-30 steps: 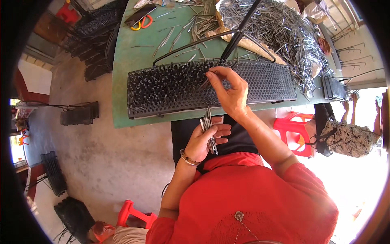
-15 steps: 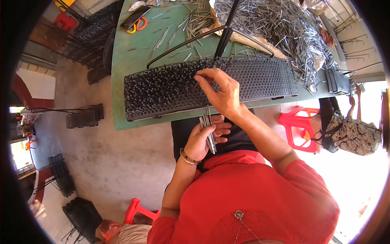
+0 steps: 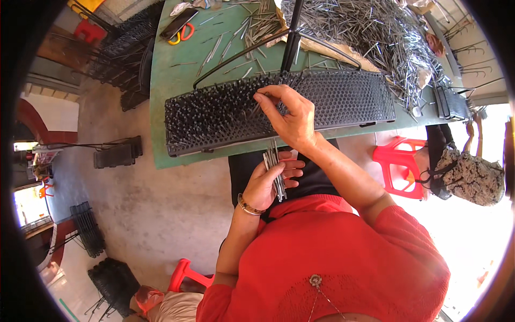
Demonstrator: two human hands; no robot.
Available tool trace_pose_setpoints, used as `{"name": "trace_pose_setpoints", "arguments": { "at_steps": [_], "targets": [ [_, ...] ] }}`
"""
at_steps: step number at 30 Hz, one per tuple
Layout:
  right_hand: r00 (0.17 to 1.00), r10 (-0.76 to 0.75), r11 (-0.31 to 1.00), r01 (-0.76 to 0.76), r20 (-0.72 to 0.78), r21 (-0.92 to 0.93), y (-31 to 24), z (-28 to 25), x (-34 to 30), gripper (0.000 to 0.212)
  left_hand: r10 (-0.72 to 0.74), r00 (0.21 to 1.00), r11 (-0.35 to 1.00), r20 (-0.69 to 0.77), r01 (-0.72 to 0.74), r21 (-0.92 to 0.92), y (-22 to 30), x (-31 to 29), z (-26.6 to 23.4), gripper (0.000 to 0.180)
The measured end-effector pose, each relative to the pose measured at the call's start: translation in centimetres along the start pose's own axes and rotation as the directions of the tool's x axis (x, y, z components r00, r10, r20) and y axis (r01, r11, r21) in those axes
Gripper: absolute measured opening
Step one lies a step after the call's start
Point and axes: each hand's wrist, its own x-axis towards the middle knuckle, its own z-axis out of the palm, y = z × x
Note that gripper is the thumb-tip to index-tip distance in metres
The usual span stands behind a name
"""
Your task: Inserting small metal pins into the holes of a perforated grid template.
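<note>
My left hand [image 3: 268, 180] is closed around a bundle of thin metal rods [image 3: 273, 167] below the near edge of the rack, the outer fingers loosely curled. My right hand [image 3: 292, 115] reaches over the middle of a long black honeycomb rack [image 3: 348, 102], thumb and forefinger pinched together on what looks like one thin rod [image 3: 254, 111]. Rods stand upright in the cells of the rack's left part, and the cells on its right side show bare. A black wire-frame handle [image 3: 291, 51] rises from the rack's far side. My right hand hides part of the boundary between filled and bare cells.
A large heap of loose metal rods [image 3: 370, 37] lies on paper on the green table [image 3: 161, 70]. Scissors [image 3: 186, 33] and a phone [image 3: 178, 22] lie at the far left. Another rack [image 3: 451, 104], red stools [image 3: 399, 166] and other people are nearby.
My right hand has shifted very slightly left over the rack, still pinched. The left hand keeps its bundle in place. The view has moved a little.
</note>
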Motion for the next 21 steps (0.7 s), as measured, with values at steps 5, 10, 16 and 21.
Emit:
{"name": "trace_pose_setpoints", "arguments": {
  "at_steps": [5, 10, 16, 21],
  "targets": [
    [0.999, 0.037, 0.999, -0.037, 0.036, -0.005, 0.7, 0.2, -0.2, 0.014, 0.006, 1.0, 1.0, -0.007, -0.006, 0.016, -0.1, -0.1, 0.0, 0.031],
    [0.982, -0.173, 0.983, 0.177, 0.075, -0.051, 1.8, 1.2, -0.6, 0.017, 0.012, 1.0, 1.0, -0.008, -0.012, 0.01, -0.3, -0.2, 0.1, 0.031],
    [0.927, -0.284, 0.94, 0.32, 0.247, -0.119, 1.6, 0.5, -0.7, 0.02, 0.027, 0.999, 0.999, 0.023, -0.027, 0.018, 0.1, -0.5, -0.1, 0.032],
    [0.921, -0.287, 0.929, 0.334, 0.262, -0.159, 1.5, -0.2, -0.5, 0.018, 0.028, 0.999, 1.0, 0.023, -0.029, 0.013, 0.2, -0.6, 0.1, 0.031]
  ]
}}
